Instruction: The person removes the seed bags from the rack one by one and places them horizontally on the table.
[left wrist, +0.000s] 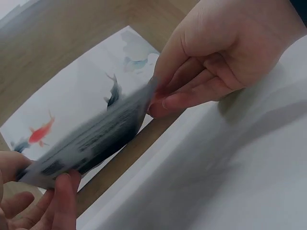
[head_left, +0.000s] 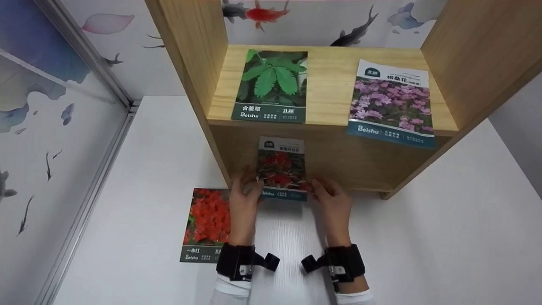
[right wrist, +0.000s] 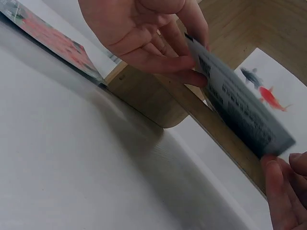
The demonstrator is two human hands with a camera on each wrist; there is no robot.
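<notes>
Green-leaf packet (head_left: 271,86), pink-flower packet (head_left: 391,103), red-flower packet (head_left: 207,224), wooden shelf (head_left: 334,91)

Head overhead; wrists close, low.

Four seed packets (head_left: 282,169), one shelf (head_left: 330,80)

You can read "Beishu" on the green-leaf packet (head_left: 271,86), the pink-flower packet (head_left: 391,103) and the red-flower packet (head_left: 206,224) (Chinese lettering beside each stays too small to read)
</notes>
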